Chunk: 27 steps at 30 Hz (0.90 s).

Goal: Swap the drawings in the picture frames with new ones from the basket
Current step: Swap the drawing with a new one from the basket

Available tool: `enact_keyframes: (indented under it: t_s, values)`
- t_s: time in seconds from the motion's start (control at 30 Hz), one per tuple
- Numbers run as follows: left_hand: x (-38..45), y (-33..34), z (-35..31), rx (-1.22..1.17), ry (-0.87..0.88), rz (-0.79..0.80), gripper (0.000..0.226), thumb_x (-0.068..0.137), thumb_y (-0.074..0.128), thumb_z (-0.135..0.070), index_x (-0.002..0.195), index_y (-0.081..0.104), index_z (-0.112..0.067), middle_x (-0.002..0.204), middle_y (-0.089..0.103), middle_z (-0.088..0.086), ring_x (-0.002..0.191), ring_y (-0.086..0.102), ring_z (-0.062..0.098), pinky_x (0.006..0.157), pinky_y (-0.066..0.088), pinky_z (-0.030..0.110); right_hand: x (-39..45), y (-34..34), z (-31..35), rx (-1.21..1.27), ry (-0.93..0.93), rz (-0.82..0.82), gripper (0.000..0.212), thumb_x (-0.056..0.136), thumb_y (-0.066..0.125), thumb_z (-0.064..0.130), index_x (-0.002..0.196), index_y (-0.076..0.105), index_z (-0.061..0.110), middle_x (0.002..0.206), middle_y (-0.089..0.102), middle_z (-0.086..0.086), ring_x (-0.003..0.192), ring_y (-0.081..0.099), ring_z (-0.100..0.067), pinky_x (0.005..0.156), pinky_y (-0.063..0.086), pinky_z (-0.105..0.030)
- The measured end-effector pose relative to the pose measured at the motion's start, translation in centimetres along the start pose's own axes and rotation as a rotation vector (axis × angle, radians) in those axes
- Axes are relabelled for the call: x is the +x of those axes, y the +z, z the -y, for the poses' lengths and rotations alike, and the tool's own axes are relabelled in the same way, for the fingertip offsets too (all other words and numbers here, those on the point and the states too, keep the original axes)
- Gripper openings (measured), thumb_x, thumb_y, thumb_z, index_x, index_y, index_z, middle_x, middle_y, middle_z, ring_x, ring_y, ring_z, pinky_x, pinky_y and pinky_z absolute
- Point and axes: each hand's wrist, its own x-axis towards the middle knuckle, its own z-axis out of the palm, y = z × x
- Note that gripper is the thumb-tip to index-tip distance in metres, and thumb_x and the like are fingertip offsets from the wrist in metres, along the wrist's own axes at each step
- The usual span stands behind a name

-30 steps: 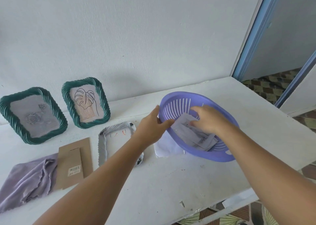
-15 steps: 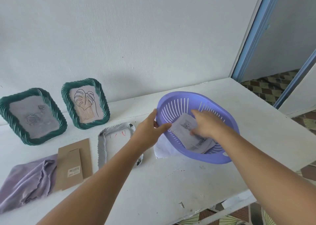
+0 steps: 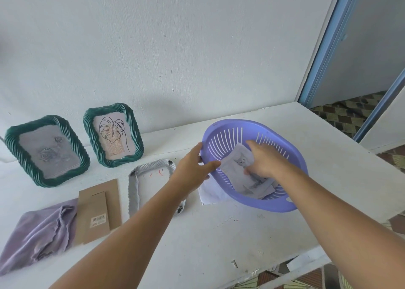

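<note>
Two hands work the purple basket (image 3: 293,203): the left hand (image 3: 192,168) grips its nine-o'clock rim, the right hand (image 3: 263,161) pinches a drawing (image 3: 235,163) inside.

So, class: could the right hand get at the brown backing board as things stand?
Probably not easily: the right hand is inside the basket, and the left arm crosses between it and the board.
</note>
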Motion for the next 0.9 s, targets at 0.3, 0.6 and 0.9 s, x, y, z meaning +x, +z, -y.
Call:
enact_keyframes:
  t_s: [0.3, 0.6, 0.9]
  values:
    - [-0.2, 0.0, 0.0, 0.064, 0.026, -0.02, 0.08, 0.089, 0.076, -0.043, 0.156, 0.034, -0.03, 0.125, 0.066, -0.004, 0.106, 0.068, 0.019, 0.094, 0.059, 0.045, 0.0, 0.0, -0.2, 0.104, -0.104, -0.176, 0.068, 0.101, 0.056, 0.012, 0.158, 0.031, 0.039, 0.105, 0.068, 0.0, 0.087, 0.061, -0.021, 0.069, 0.051, -0.034]
    - [0.2, 0.3, -0.5, 0.253, 0.076, -0.039, 0.076, 0.091, 0.067, -0.056, 0.155, 0.032, -0.032, 0.13, 0.061, -0.014, 0.108, 0.061, 0.011, 0.074, 0.042, 0.012, -0.7, -2.1, 1.8, 0.405, -0.171, -0.349, 0.077, 0.093, 0.066, 0.014, 0.16, 0.028, 0.024, 0.083, 0.07, -0.011, 0.083, 0.065, -0.026, 0.081, 0.055, -0.045]
    - [-1.7, -3.2, -3.5, -0.133, 0.197, -0.34, 0.063, 0.095, 0.055, -0.063, 0.148, 0.045, -0.031, 0.103, 0.075, -0.012, 0.084, 0.067, 0.0, 0.078, 0.048, 0.022, -4.4, -3.9, 8.9, 0.468, -0.374, -0.566, 0.079, 0.092, 0.069, 0.024, 0.158, 0.026, 0.031, 0.081, 0.068, 0.017, 0.076, 0.063, -0.007, 0.074, 0.052, -0.032]
